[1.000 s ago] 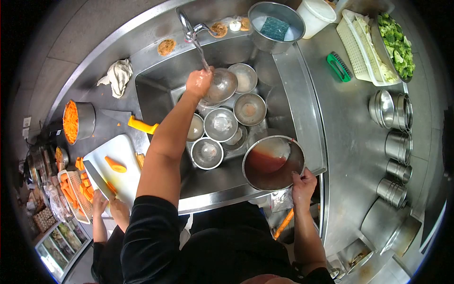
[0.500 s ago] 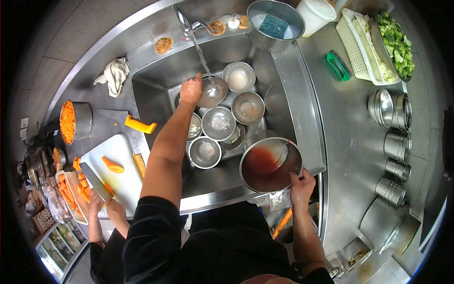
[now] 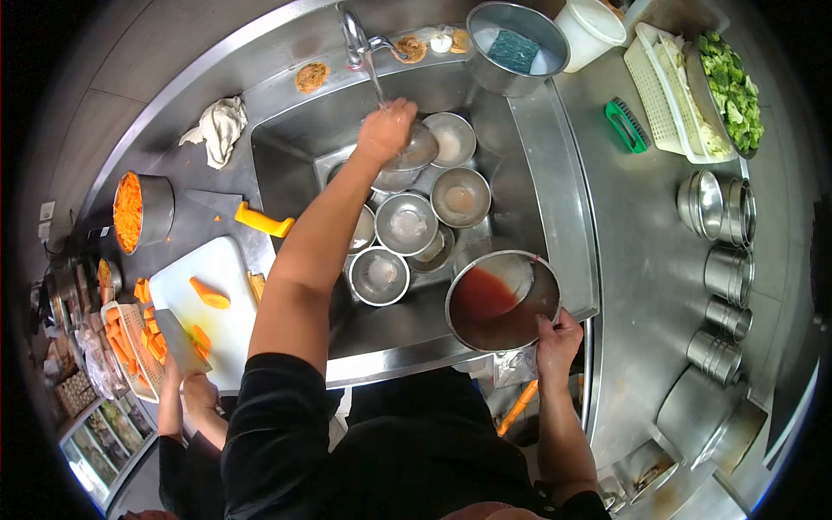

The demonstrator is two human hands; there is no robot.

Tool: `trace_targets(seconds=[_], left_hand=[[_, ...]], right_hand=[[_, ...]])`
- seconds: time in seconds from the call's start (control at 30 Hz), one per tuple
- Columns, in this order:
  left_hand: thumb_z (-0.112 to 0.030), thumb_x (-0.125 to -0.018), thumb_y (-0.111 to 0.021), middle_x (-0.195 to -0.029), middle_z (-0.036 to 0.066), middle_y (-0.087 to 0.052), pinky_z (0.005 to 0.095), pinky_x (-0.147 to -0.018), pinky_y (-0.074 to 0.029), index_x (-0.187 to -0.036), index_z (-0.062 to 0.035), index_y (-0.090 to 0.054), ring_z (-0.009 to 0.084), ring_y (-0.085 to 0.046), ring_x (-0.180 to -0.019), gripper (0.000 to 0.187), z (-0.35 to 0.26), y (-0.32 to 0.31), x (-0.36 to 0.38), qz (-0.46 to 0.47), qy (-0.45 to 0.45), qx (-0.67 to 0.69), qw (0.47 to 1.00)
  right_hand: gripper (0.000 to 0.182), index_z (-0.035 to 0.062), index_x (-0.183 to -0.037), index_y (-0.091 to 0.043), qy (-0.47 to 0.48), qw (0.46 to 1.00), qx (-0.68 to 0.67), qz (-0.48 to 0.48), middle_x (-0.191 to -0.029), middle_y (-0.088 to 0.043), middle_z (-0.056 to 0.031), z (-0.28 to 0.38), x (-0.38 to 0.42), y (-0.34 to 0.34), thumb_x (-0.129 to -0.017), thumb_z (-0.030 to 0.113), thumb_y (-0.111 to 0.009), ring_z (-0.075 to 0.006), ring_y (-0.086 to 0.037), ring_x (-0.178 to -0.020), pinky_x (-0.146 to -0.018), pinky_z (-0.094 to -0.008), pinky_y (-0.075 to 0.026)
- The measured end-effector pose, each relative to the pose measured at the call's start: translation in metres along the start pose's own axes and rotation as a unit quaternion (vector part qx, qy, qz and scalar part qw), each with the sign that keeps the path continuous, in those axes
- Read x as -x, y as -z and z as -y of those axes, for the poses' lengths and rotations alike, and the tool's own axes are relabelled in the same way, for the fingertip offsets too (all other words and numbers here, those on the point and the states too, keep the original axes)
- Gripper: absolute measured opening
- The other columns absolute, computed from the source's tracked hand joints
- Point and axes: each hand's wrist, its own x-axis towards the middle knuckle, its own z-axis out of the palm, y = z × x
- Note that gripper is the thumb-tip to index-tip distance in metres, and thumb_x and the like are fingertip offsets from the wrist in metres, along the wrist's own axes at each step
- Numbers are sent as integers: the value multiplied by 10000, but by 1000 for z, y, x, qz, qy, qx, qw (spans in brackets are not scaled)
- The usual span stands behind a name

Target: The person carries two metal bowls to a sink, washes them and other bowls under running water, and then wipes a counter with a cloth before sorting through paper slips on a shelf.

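My left hand (image 3: 387, 130) is closed on the rim of a small metal bowl (image 3: 418, 149), lifted and tilted beneath the running faucet (image 3: 354, 39). Part of that bowl is hidden behind the hand. My right hand (image 3: 557, 338) grips the near right edge of a larger metal bowl (image 3: 539, 319) with reddish liquid inside, held over the sink's front right corner. Several small metal bowls lie in the sink (image 3: 299, 186); one (image 3: 407, 224) sits in the middle, another (image 3: 380, 276) nearer me, and some have cloudy water in them.
On the left, a co-worker's hands (image 3: 199, 394) hold a knife (image 3: 180, 340) by a white cutting board (image 3: 204, 269) with carrot pieces. A yellow-handled knife (image 3: 264, 222) lies beside the sink. A pot with a green scouring pad (image 3: 513, 52), a green brush (image 3: 626, 126) and stacked metal containers (image 3: 728, 273) stand right.
My left hand has lifted the small bowl up and right, tilting it under the stream. My right hand still holds the larger bowl. The co-worker's knife has shifted slightly toward the board's near edge.
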Motion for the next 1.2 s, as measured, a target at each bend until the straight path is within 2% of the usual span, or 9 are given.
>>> trace_targets(seconds=[0.17,0.23,0.3,0.53,0.6,0.8,1.0,1.13,1.2], left_hand=[[-165,-918,-559,-1000,204,-700,521,-839,-548,-1082,-84,-579,429,-681,-964,183,15,12,-37,8,68,-35,997],[-242,-940,-566,-1078,227,-715,529,-886,-540,-1183,-80,-602,439,-679,-1033,294,45,-8,-36,87,280,37,955],[-399,-971,-570,-1225,263,-674,507,-1005,-496,-1246,-80,-646,417,-635,-1180,428,33,21,-15,137,369,73,917],[-338,-859,-708,-1216,196,-711,449,-977,-535,-1209,-80,-718,343,-669,-1177,434,90,-7,88,203,457,32,866],[-227,-845,-675,-1108,185,-752,413,-932,-563,-1113,-35,-755,316,-718,-1096,339,91,3,97,286,540,61,789],[-90,-841,-615,-972,169,-774,373,-696,-618,-1024,19,-756,282,-774,-789,255,97,4,106,307,545,76,776],[-180,-856,-698,-973,169,-766,356,-554,-598,-1054,23,-736,262,-761,-712,286,110,-8,95,330,522,151,772],[-269,-839,-762,-1064,201,-749,406,-689,-618,-1110,15,-714,317,-761,-869,395,104,-18,92,241,524,257,775],[-332,-841,-774,-1159,221,-718,445,-886,-579,-1135,-19,-710,389,-705,-1054,434,85,-29,77,175,343,21,923]], right_hand=[[235,19,-676,-500,7,1000,5,-4,-611,-439,49,8,1,-1,-843,-3,-663,-46,-377,-603,-516,-271,-303],[228,17,-678,-507,7,1000,-3,-3,-612,-450,44,4,1,2,-845,-2,-661,-48,-386,-615,-526,-272,-309],[220,18,-682,-516,8,1000,-5,-3,-616,-461,42,-8,1,10,-848,-1,-659,-46,-393,-622,-534,-267,-317],[141,3,-731,-587,6,1000,-9,-11,-650,-529,42,5,1,23,-853,1,-656,-39,-429,-633,-549,-253,-354],[126,-1,-741,-598,1,1000,-16,-13,-658,-538,41,7,0,25,-854,-1,-655,-39,-433,-629,-545,-255,-355],[97,-11,-765,-626,-4,1000,-20,-16,-668,-556,34,14,-4,22,-859,-7,-649,-38,-444,-626,-544,-256,-367],[76,-14,-787,-646,-14,999,-33,-11,-687,-588,24,18,-4,20,-862,-10,-641,-40,-469,-634,-556,-255,-390],[77,-18,-793,-652,-3,998,-59,-14,-683,-598,22,19,-4,14,-866,5,-643,-37,-492,-644,-565,-239,-396],[85,-18,-799,-657,-9,999,-45,-9,-678,-602,13,19,-7,10,-873,23,-649,-48,-509,-623,-547,-240,-413]])
